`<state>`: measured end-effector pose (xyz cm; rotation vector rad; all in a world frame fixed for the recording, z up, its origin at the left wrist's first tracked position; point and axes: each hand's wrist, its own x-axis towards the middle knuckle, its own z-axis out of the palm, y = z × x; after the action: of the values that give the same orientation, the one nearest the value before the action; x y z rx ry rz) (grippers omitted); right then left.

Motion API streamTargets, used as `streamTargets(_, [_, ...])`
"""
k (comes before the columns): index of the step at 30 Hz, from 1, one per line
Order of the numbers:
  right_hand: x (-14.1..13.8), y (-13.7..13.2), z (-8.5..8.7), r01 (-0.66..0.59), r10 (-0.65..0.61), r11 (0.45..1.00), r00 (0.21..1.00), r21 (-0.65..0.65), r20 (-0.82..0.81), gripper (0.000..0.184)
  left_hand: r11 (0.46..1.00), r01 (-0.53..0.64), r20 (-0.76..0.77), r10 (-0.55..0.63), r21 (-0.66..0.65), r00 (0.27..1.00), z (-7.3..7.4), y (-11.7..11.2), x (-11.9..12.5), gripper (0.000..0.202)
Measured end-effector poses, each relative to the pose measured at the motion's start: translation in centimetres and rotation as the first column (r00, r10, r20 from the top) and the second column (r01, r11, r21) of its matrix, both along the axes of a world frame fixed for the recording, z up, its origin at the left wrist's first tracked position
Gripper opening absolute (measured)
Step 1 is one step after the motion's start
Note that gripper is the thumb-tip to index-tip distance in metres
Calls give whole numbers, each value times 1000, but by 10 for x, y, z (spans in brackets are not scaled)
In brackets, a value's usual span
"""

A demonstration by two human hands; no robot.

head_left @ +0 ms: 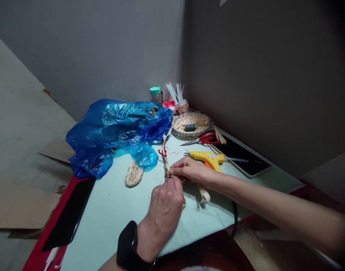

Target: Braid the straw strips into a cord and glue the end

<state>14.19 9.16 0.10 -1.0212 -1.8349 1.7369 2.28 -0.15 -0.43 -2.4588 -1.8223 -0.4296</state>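
My left hand (164,207), with a black watch on its wrist, is closed in a pinch on a braided straw cord (166,160) near the middle of the pale table (110,210). My right hand (189,170) pinches the same cord from the right, fingertips meeting the left hand's. The cord runs away from me toward a woven basket (191,125) and has a red tie (162,153) on it. Loose straw ends (204,194) lie under my right wrist.
A yellow glue gun (209,158) lies just beyond my right hand, red-handled scissors (202,139) behind it. A blue plastic bag (116,131) fills the back left, a woven straw piece (134,175) before it. A dark tablet (241,155) lies right, a black phone (70,216) left.
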Motion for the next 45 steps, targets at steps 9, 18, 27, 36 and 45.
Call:
streamTargets(9, [8, -5, 7, 16, -16, 1000, 1000, -8, -26, 25, 939, -43, 852, 327, -340, 409, 16, 31, -35, 20])
streamTargets(18, [8, -8, 4, -46, 44, 996, 999, 75, 16, 28, 819, 360, 894, 426, -447, 140, 8, 46, -23, 18])
streamTargets(27, [14, -11, 8, -176, 76, 908, 962, 381, 263, 26, 766, 341, 830, 551, -544, 86, 4, 40, -37, 22])
streamTargets(36, [22, -15, 16, -258, -188, 696, 835, 670, 517, 19, 818, 192, 840, 522, -542, 147, 0, 35, -30, 11])
streamTargets(45, [9, -64, 12, -394, -323, 426, 774, 814, 544, 16, 826, 207, 851, 517, -524, 91, 2, 32, -26, 9])
